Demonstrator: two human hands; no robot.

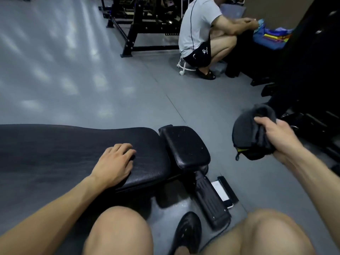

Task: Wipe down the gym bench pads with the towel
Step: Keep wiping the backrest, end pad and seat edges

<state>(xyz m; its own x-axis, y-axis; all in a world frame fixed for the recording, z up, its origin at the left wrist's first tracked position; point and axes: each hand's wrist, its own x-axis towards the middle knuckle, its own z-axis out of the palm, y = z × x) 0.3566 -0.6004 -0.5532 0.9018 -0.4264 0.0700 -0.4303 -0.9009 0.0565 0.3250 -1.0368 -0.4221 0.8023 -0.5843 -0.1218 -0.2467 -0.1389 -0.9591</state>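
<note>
A black gym bench lies across the lower left, with a long back pad and a smaller seat pad to its right. My left hand rests flat on the right end of the long pad, fingers slightly apart, holding nothing. My right hand is raised in the air to the right of the seat pad, clenched on a bunched dark grey towel with a small yellow and blue tag hanging below. The towel touches neither pad.
A person in a grey shirt squats on a small white stool at the back right beside coloured cloths. A black rack stands behind; dark machines line the right. A phone lies by the bench foot. My knees and shoe are below.
</note>
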